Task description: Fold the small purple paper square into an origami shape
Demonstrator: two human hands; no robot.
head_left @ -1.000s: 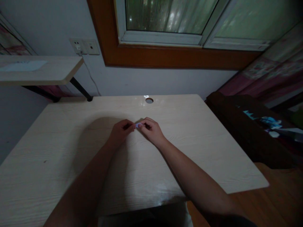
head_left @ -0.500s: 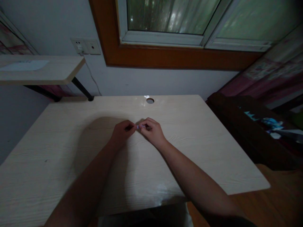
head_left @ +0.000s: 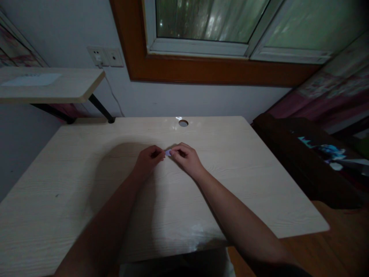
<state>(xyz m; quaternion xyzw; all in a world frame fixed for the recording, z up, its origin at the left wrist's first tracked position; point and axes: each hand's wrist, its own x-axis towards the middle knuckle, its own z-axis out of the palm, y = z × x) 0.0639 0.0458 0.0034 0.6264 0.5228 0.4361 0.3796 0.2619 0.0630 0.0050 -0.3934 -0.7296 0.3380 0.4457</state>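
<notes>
My left hand and my right hand meet over the middle of a pale wooden desk. Both are pinched on a tiny pale bluish piece held between their fingertips, just above the desk top. The piece is too small and the light too dim to tell what it is. Most of it is hidden by the fingers.
A round cable hole sits near the desk's far edge. A raised side shelf stands at the left, with wall sockets and a window behind. Dark furniture stands at the right.
The hands stay pinched together on the small piece, shifting only slightly. The view has drifted a little.
</notes>
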